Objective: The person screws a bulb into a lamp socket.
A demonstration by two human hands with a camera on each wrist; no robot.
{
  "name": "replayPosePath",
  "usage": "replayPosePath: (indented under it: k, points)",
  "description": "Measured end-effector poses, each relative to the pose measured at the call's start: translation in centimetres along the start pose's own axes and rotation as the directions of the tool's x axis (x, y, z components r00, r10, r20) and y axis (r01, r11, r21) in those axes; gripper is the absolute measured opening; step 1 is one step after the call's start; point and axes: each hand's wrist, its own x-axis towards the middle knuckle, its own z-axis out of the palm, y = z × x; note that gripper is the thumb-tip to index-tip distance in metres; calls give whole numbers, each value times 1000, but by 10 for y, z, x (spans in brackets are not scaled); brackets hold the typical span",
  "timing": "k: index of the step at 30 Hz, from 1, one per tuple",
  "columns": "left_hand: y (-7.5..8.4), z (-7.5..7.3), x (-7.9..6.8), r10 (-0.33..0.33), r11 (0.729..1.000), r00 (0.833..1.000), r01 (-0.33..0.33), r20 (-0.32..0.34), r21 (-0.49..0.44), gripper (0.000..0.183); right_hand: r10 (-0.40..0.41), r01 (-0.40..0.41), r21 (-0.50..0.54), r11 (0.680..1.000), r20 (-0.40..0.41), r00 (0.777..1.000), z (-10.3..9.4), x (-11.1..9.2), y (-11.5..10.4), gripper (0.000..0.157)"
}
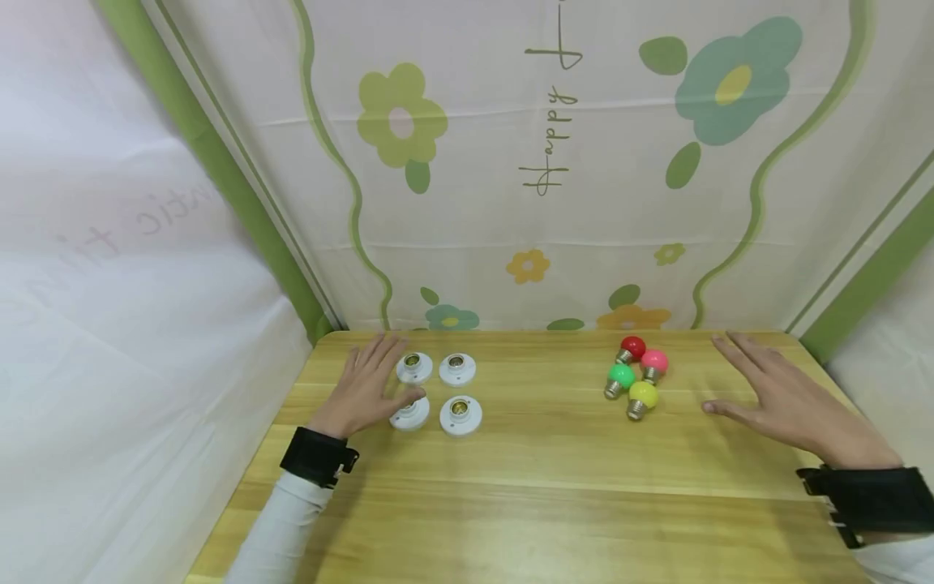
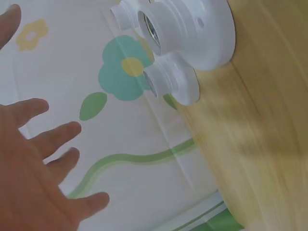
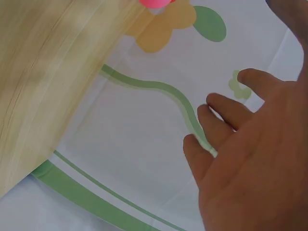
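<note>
Two rows of white round lamp sockets stand on the left of the table: a back left socket (image 1: 414, 369), a back right socket (image 1: 457, 370), a front right socket (image 1: 460, 416) and a front left socket (image 1: 410, 415) partly hidden by the left thumb. My left hand (image 1: 370, 385), fingers spread, hovers beside them and holds nothing. On the right lie a red bulb (image 1: 632, 349), a pink bulb (image 1: 654, 362), a green bulb (image 1: 621, 376) and a yellow bulb (image 1: 643, 397). To their right my right hand (image 1: 784, 397) hangs with spread fingers, nothing in it.
The wooden table (image 1: 540, 503) reaches back to a flowered cloth curtain (image 1: 467, 211). White cloth with green bands hangs along both sides. Black straps with small cameras sit on both wrists.
</note>
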Motion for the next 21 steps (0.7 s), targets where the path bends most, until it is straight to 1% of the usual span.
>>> replayPosePath:
  k: [3, 6, 8, 11, 17, 21]
  points:
    - [2, 2, 2, 29, 1000, 999, -29, -38, 4, 85, -8, 8, 7, 1000, -10, 1000, 1, 2, -2, 98]
    - [5, 3, 4, 49, 999, 997, -49, -61, 8, 82, -33, 33, -11, 999, -28, 999, 3, 6, -4, 92]
    - [7, 4, 5, 59, 998, 996, -59, -72, 2, 80, -34, 34, -7, 999, -31, 999, 5, 8, -7, 87]
    - [9, 7, 6, 69, 997, 993, -71, -93, -17, 75, -40, 40, -1, 999, -40, 998, 10, 12, -10, 81]
    - [15, 16, 10, 92, 993, 986, -102, -140, -67, 66, -90, 91, 15, 996, -54, 994, 21, 20, -18, 71]
    - [19, 23, 10, 110, 989, 983, -122, -150, -78, 62, -105, 107, 29, 994, -51, 993, 28, 25, -24, 65]
